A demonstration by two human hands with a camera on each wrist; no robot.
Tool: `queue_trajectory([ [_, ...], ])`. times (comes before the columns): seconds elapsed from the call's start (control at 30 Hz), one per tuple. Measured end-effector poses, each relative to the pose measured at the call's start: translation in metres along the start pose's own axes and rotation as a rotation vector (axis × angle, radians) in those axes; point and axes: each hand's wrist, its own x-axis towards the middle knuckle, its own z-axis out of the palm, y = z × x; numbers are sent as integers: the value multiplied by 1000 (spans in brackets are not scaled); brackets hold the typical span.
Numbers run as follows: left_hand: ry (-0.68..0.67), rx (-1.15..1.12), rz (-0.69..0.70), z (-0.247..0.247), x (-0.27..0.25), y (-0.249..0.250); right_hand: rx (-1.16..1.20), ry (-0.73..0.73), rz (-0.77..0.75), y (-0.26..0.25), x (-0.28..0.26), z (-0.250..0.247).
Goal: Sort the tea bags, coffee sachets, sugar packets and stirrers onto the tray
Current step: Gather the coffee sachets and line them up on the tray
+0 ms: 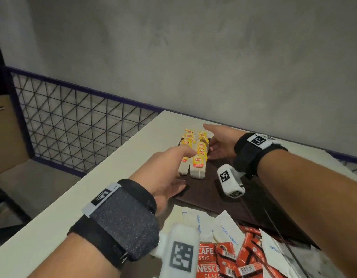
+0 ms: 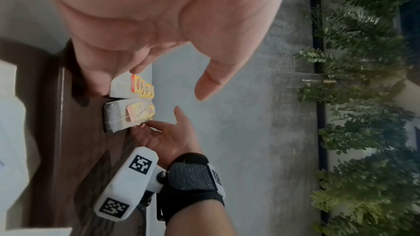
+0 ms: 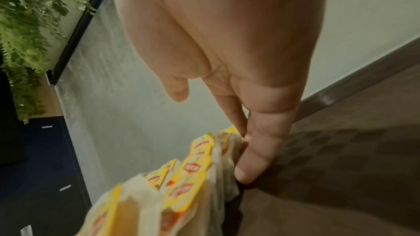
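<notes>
While we look down from the head camera, our left hand [image 1: 163, 173] and right hand [image 1: 219, 143] flank two rows of tea bags [image 1: 195, 155] standing on the far left end of the dark brown tray [image 1: 243, 205]. Both hands have straight, relaxed fingers and grip nothing; they seem to be squaring up the rows from either side. We judge the tea bags sorted, while the rest is left to do: white sugar packets [image 1: 225, 229] printed "white sugar" and red coffee sachets [image 1: 207, 263] reading "NESCAFÉ CLASSIC", as far as the cropped letters show, lie jumbled on the table [image 1: 117, 157] at the tray's near end, some seeming to overlap its edge. Thin red sticks with barcodes [image 1: 247, 247] lie among them. We cannot pick out any stirrers for certain.

From the left wrist, our left fingers [image 2: 102, 71] reach down beside the nearer row, the thumb held apart. Across the rows, the right hand's open fingers touch the other row's side. The yellow tags [image 2: 143, 87] carry a red logo too small to read.

From the right wrist, our right fingers [image 3: 254, 164] are extended against the flank of the tea bags, tips touching the tray. The tags are blurred; we cannot read the brand.
</notes>
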Motion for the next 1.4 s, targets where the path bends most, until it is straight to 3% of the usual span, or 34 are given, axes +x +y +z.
queue_trajectory([
  [0.3, -9, -93, -23, 0, -2, 4, 134, 162, 18, -2, 24, 1],
  [0.73, -42, -96, -13, -7, 9, 5, -7, 178, 7, -11, 47, -7],
  [0.9, -46, 28, 59, -13, -1, 15, -196, 89, -54, -15, -19, -26],
  [1.13, -48, 33, 288, -25, -53, 48, -868, -175, -257, 19, -164, -27],
  [1.27, -79, 413, 482, -19, -101, 52, -1246, -330, -352, 51, -227, -9],
  [1.4, -185, 1159, 514, -18, -139, 24, -1466, -343, -469, 84, -260, 2],
])
